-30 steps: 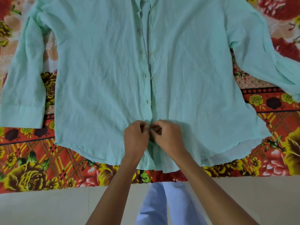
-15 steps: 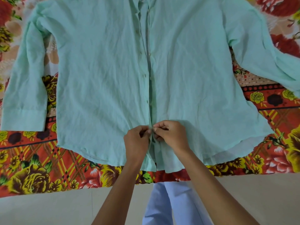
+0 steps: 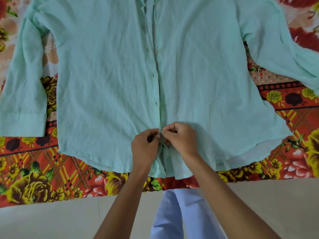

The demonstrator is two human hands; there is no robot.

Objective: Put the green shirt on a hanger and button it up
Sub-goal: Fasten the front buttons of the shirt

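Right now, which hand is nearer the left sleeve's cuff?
Left. The left hand pinches the placket on the side toward the cuff; the right hand sits just beyond it.

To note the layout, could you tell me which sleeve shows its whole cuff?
The sleeve on the person's left: its cuff lies flat in view, while the other sleeve runs off frame.

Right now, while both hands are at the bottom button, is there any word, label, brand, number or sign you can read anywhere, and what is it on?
None: no text can be read in this view.
green shirt: no tag or brand shows; the collar is cut off at the top edge.
floral sheet: printed roses and checks only, no lettering.
left hand and right hand: pinching the front edges, nothing written there.
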